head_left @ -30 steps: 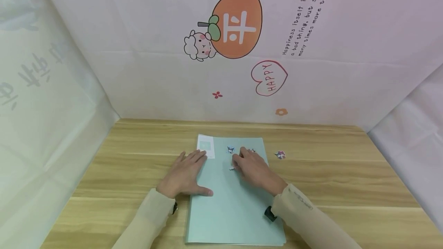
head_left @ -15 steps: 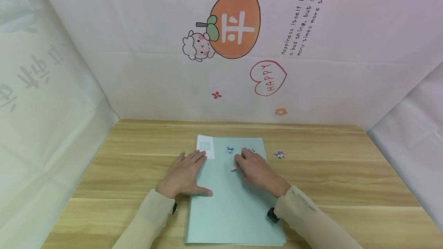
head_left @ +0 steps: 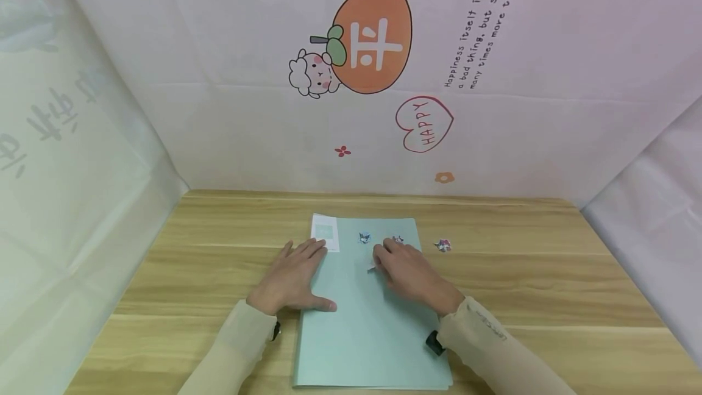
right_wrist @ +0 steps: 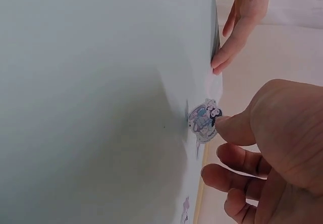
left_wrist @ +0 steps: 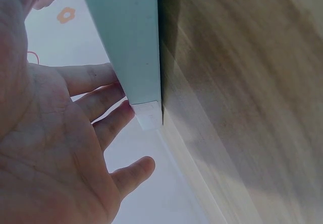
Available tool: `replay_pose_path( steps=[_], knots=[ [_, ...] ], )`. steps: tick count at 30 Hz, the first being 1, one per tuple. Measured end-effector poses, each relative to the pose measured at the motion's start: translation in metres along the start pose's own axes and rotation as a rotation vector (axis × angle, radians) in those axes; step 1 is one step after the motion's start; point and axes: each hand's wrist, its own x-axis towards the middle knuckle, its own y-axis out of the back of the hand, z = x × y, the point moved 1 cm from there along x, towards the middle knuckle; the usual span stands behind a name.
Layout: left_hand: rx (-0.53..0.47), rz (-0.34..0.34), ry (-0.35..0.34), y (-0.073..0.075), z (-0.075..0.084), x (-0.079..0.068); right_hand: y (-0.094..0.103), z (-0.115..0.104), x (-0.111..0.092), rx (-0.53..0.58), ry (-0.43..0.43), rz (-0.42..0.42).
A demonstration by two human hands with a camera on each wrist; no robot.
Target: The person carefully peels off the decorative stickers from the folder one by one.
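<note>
A pale green folder point(head_left: 362, 334) lies flat on the table. My left hand point(head_left: 293, 276) rests across its left edge with fingers spread, fingertips on the white label point(head_left: 329, 225) at the upper left corner. My right hand point(head_left: 408, 270) is over the upper right part of the folder and pinches a small cartoon sticker point(right_wrist: 204, 120) by its edge. In the right wrist view the sticker stands tilted, its lower edge close to the folder; whether it touches is unclear. Two other cartoon stickers are on the folder, a blue sticker point(head_left: 364, 238) and a sticker point(head_left: 398, 239) partly behind my right hand.
Another cartoon sticker point(head_left: 443, 245) lies on the wooden table point(head_left: 537, 273), right of the folder. A white printed cloth point(head_left: 247, 139) rises behind the table's far edge, and more cloth hangs at both sides.
My right hand has shifted slightly right and toward me with the sticker, which now shows as a thinner sliver in the head view. The left hand stays in place.
</note>
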Motion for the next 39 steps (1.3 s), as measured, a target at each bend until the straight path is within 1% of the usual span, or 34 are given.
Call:
replay_pose_path(
  steps=[8,17,23,33,36,39],
  knots=[
    [0.006,-0.003,0.000,-0.001,-0.001,0.000,0.003,0.001,-0.001,0.017,-0.042,-0.013],
    [0.006,-0.009,0.002,0.000,0.000,-0.001,0.013,0.008,-0.010,0.035,-0.061,0.044],
    [-0.001,-0.008,-0.002,0.000,0.000,-0.001,0.019,0.021,-0.021,0.069,-0.119,0.028],
    [0.007,-0.007,-0.008,0.000,-0.001,-0.001,0.030,0.049,-0.045,0.161,-0.234,-0.009],
    [0.009,-0.007,-0.010,0.000,-0.001,-0.001,0.034,0.057,-0.051,0.179,-0.247,0.004],
    [0.007,-0.007,-0.013,0.001,-0.001,0.000,0.037,0.064,-0.057,0.180,-0.242,0.026]
  ],
)
